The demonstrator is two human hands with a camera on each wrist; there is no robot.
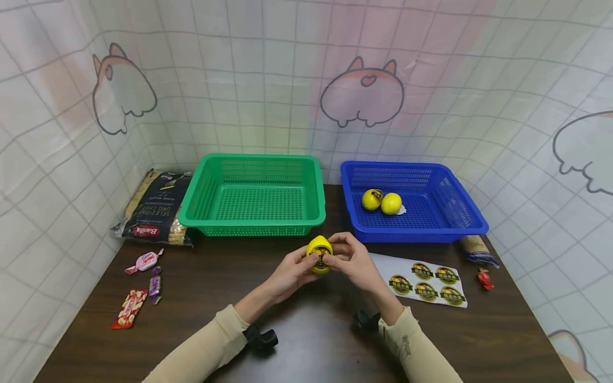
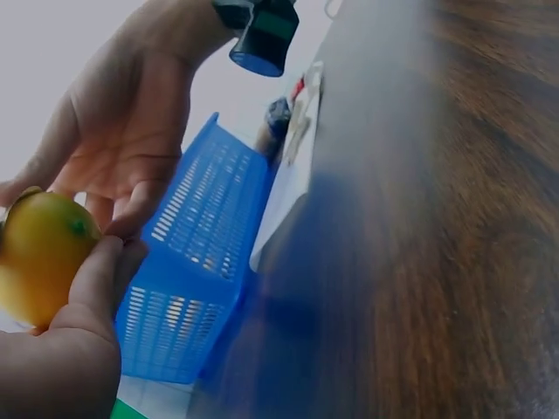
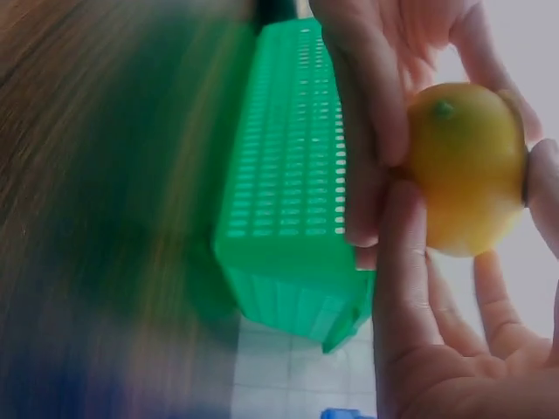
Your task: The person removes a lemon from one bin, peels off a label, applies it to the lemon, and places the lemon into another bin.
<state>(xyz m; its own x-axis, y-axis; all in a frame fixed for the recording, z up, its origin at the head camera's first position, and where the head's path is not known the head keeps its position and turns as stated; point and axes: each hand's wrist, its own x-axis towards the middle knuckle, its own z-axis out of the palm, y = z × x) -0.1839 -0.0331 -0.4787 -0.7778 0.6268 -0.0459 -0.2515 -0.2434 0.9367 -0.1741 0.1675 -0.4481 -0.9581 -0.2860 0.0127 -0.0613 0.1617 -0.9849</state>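
Observation:
Both hands hold one yellow lemon (image 1: 319,254) above the dark table, just in front of the baskets. My left hand (image 1: 296,268) grips it from the left, and my right hand (image 1: 349,259) pinches it from the right, fingers over a round dark sticker on its front. In the left wrist view the lemon (image 2: 37,257) sits at the far left between both thumbs. The right wrist view shows the lemon (image 3: 463,166) held between the fingers of both hands. Two more lemons (image 1: 382,201) lie in the blue basket (image 1: 466,213).
An empty green basket (image 1: 191,198) stands left of the blue one. A sticker sheet (image 1: 425,281) lies to the right of my hands. A pasta bag (image 1: 155,207) and wrapped candies (image 1: 142,282) lie at the left; a roll and a red candy (image 1: 485,279) at the right.

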